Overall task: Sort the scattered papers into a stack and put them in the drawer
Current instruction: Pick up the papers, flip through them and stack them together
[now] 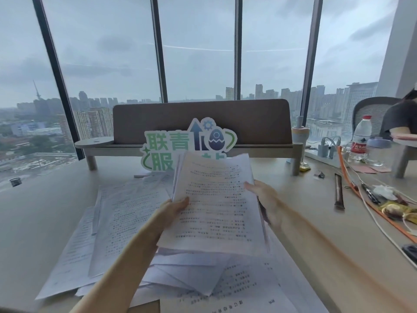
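I hold a bundle of printed white papers (214,199) raised above the desk, tilted toward me. My left hand (174,208) grips its left edge, thumb on top. Its right edge is gripped by my right hand (262,195), fingers curled behind the sheets. More printed sheets (117,222) lie scattered across the desk (45,218) beneath and to the left, and others (237,288) overlap near the front edge. No drawer is in view.
A green and white cut-out sign (171,145) stands behind the papers, before a brown desk shelf (203,125). At right lie a water bottle (361,138), orange and white cables (352,184), pens and wrappers. A seated person (401,120) is at far right. Windows lie beyond.
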